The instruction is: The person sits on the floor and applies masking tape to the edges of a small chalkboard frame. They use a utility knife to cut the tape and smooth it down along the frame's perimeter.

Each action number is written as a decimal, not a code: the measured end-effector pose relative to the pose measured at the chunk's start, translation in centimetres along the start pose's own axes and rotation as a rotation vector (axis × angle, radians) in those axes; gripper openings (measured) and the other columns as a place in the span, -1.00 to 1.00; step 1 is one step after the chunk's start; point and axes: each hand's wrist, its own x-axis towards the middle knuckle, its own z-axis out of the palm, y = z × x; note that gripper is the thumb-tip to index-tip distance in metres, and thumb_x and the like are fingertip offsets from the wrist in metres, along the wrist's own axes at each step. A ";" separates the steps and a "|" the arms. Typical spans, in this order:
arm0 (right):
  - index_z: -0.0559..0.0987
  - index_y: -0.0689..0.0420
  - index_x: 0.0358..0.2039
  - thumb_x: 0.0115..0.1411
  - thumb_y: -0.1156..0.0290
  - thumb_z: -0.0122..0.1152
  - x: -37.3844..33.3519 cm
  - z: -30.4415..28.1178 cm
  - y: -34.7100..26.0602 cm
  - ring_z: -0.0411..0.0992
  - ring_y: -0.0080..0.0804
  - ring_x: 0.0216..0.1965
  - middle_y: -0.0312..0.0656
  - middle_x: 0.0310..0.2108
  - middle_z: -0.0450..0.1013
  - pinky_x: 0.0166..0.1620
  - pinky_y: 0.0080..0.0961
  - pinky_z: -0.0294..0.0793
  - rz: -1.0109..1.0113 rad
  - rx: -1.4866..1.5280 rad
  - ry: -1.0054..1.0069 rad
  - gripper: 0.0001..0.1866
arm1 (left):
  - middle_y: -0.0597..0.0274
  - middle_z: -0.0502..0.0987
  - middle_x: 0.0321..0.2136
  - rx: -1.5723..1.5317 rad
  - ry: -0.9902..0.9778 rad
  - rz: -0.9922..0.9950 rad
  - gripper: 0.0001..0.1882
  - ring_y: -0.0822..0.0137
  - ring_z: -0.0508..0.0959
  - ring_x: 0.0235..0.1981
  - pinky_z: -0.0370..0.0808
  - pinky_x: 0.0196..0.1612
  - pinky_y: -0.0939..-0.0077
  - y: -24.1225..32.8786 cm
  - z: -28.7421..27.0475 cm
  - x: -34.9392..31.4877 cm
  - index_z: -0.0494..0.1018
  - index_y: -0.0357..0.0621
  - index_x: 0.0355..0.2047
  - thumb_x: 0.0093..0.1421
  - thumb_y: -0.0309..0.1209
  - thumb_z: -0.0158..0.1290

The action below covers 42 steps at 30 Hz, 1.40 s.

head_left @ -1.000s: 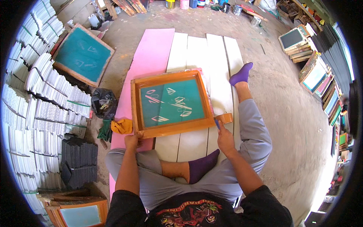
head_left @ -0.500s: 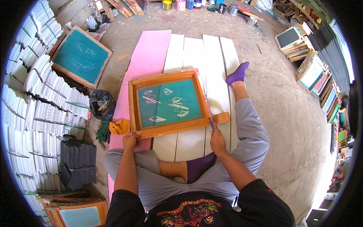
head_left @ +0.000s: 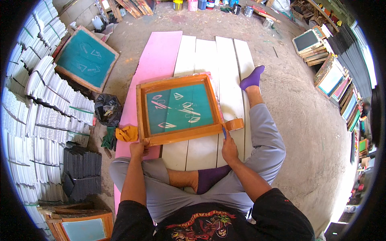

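A wooden screen printing frame [head_left: 179, 138] with green mesh and pale printed shapes lies before me, its rim wrapped in glossy brown tape. My left hand [head_left: 138, 150] is closed at its near left corner, with some fingers hidden. In my right hand [head_left: 230, 150] is a slim blue tool [head_left: 224, 131], perhaps a cutter. Its tip meets the near right corner of the frame. Just right of that corner sits a roll of brown tape [head_left: 235, 124], close against the frame.
Pink and white boards [head_left: 161, 52] lie under the frame. At left are a yellow cloth [head_left: 126, 133], a black plastic bag [head_left: 107, 108], another green screen [head_left: 86, 60] and stacked white sheets [head_left: 52, 116]. More screens [head_left: 331, 74] lean at right. Paint cans [head_left: 209, 5] stand at the back.
Very little differs. My right hand and the blue tool have shifted slightly left and toward the frame's corner; the left hand stays at its corner.
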 end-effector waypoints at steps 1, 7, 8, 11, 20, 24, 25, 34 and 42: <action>0.12 0.07 0.43 0.43 0.38 -0.05 0.1 0.4 0.5 0.46 0.33 -0.07 0.26 -0.06 0.45 -0.01 0.18 0.43 -0.009 0.006 0.008 -0.41 | 0.09 0.55 -0.61 -0.002 -0.001 -0.004 -0.75 0.24 0.52 -0.74 0.46 -0.70 0.35 0.0 0.1 0.0 0.48 -0.32 -0.52 0.07 -0.46 0.36; 0.11 0.05 0.41 0.46 0.34 -0.10 0.0 0.8 0.6 0.52 0.36 -0.18 0.27 -0.11 0.46 -0.12 0.20 0.52 -0.063 -0.033 0.045 -0.45 | 0.10 0.53 -0.63 -0.107 -0.046 -0.036 -0.74 0.24 0.50 -0.75 0.42 -0.74 0.36 -1.9 -0.3 2.1 0.48 -0.31 -0.53 0.06 -0.46 0.37; 0.12 0.05 0.41 0.46 0.34 -0.10 -0.1 0.8 0.5 0.51 0.36 -0.18 0.27 -0.11 0.46 -0.12 0.21 0.52 -0.056 -0.031 0.040 -0.45 | 0.10 0.53 -0.63 -0.147 -0.064 -0.063 -0.73 0.24 0.50 -0.76 0.40 -0.75 0.36 -2.2 -0.3 2.4 0.47 -0.31 -0.53 0.06 -0.46 0.37; 0.11 0.05 0.40 0.46 0.34 -0.12 -0.1 0.7 0.5 0.51 0.37 -0.18 0.28 -0.10 0.46 -0.12 0.21 0.51 -0.052 -0.029 0.037 -0.46 | 0.12 0.50 -0.65 -0.148 -0.056 -0.059 -0.73 0.25 0.48 -0.77 0.36 -0.77 0.37 -2.5 -0.2 2.6 0.47 -0.30 -0.53 0.06 -0.46 0.37; 0.09 0.12 0.42 0.44 0.38 -0.09 0.1 1.3 1.5 0.53 0.28 -0.22 0.24 -0.18 0.48 -0.18 0.16 0.55 -0.106 -0.098 0.041 -0.42 | 0.08 0.52 -0.64 -0.114 0.001 0.036 -0.76 0.26 0.47 -0.77 0.36 -0.76 0.35 -2.3 0.3 2.5 0.49 -0.36 -0.53 0.01 -0.48 0.35; 0.04 0.18 0.45 0.41 0.42 -0.08 0.2 1.4 1.5 0.55 0.23 -0.24 0.24 -0.21 0.49 -0.20 0.14 0.56 -0.100 -0.157 -0.020 -0.36 | 0.08 0.54 -0.65 -0.004 -0.078 0.141 -0.76 0.25 0.51 -0.74 0.38 -0.74 0.34 -4.1 -0.6 4.1 0.51 -0.36 -0.53 0.03 -0.46 0.34; 0.02 0.19 0.46 0.41 0.43 -0.08 0.2 1.2 1.6 0.56 0.22 -0.25 0.24 -0.21 0.50 -0.21 0.13 0.57 -0.092 -0.176 -0.023 -0.35 | 0.09 0.54 -0.65 -0.021 -0.059 0.101 -0.77 0.25 0.53 -0.73 0.39 -0.73 0.34 -2.1 -0.2 2.3 0.51 -0.35 -0.52 0.03 -0.45 0.34; 0.07 0.19 0.45 0.44 0.40 -0.13 -1.4 0.2 0.3 0.53 0.26 -0.16 0.21 -0.20 0.51 -0.08 0.14 0.53 0.001 -0.169 -0.070 -0.39 | 0.09 0.59 -0.62 -0.051 -0.012 0.016 -0.77 0.25 0.57 -0.70 0.44 -0.70 0.39 -1.8 0.0 1.8 0.56 -0.32 -0.47 0.06 -0.39 0.34; 0.20 0.19 0.39 0.43 0.39 -0.10 -3.0 -0.5 0.3 0.52 0.27 -0.14 0.26 -0.19 0.51 -0.07 0.13 0.50 0.025 -0.128 -0.068 -0.46 | 0.06 0.58 -0.63 -0.102 -0.037 0.033 -0.80 0.24 0.56 -0.72 0.44 -0.71 0.40 -1.6 0.3 1.5 0.56 -0.35 -0.48 0.06 -0.43 0.31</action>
